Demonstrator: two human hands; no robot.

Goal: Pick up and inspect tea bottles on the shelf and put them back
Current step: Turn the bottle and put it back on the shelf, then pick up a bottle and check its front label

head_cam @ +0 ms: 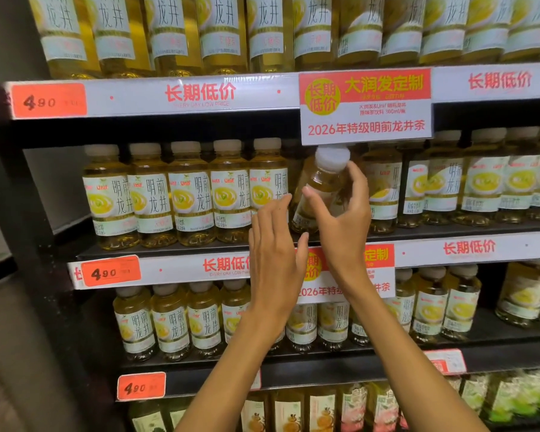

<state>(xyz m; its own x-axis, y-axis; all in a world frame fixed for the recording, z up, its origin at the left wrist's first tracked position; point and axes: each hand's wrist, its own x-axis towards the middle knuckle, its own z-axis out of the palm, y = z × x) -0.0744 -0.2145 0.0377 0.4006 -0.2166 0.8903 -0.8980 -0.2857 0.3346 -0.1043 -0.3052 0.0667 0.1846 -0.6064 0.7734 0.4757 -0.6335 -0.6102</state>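
Note:
A tea bottle with a white cap and yellow tea leans tilted at the front of the middle shelf, its cap just under a hanging promo sign. My right hand grips it around the body, thumb on the left side and fingers on the right. My left hand is held flat with straight fingers just left of the bottle, in front of the shelf edge, holding nothing. A row of the same tea bottles stands upright to the left and right of the held one.
A red and white promo sign hangs from the shelf above, close over the bottle's cap. Further rows of bottles fill the top shelf and the lower shelf. Orange price tags sit on the shelf rails. A dark frame post bounds the left.

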